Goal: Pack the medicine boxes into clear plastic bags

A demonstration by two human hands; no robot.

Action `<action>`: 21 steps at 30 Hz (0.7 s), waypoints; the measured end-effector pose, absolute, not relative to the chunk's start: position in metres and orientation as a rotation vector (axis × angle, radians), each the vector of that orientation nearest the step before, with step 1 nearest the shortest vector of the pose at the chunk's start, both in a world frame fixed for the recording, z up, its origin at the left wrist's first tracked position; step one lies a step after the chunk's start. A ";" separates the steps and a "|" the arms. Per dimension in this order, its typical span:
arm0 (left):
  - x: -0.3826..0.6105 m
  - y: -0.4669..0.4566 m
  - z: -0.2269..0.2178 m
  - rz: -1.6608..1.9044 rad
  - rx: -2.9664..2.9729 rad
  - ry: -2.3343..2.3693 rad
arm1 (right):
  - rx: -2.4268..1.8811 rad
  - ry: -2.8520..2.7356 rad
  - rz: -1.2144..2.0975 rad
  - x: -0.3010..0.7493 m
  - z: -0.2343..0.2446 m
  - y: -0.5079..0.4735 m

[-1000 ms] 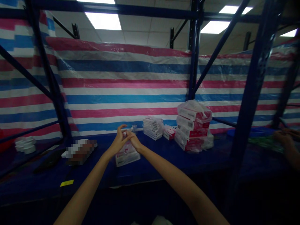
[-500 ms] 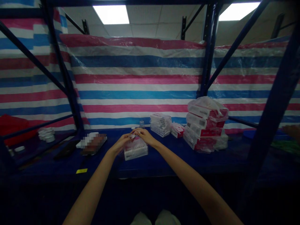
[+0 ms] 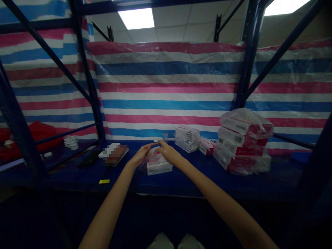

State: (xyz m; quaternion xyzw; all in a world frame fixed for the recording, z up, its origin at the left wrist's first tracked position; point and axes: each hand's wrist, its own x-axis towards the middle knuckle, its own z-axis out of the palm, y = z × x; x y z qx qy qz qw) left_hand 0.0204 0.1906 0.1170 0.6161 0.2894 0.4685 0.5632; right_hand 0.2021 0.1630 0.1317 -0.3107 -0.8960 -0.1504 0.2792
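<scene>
A clear plastic bag with a red-and-white box (image 3: 158,165) inside lies on the dark blue shelf (image 3: 181,183) in front of me. My left hand (image 3: 141,156) touches the bag's left side with its fingers pinched on the plastic. On the bag's top right, my right hand (image 3: 169,153) also grips the plastic. Just behind the hands stands a small clear vial (image 3: 165,138).
A wrapped stack of flat white boxes (image 3: 187,138) and a tall bagged pile of red-and-white boxes (image 3: 243,141) stand to the right. A phone (image 3: 90,158) and a blurred packet (image 3: 114,154) lie left. White caps (image 3: 71,142) sit far left. Blue rack posts (image 3: 89,79) frame the bay.
My hands have come down from a raised, joined position onto the bag and spread to its two sides. The view has shifted left, so the other person's hand at the right is gone.
</scene>
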 end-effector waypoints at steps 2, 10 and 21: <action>0.020 0.191 0.117 1.094 1.543 0.717 | -0.833 -2.407 -0.446 0.197 0.129 0.162; 0.027 0.188 0.106 1.097 1.718 0.709 | -0.857 -2.327 -0.482 0.192 0.117 0.172; 0.002 0.176 0.099 1.581 2.128 1.299 | -0.841 -1.994 0.096 0.222 0.098 0.154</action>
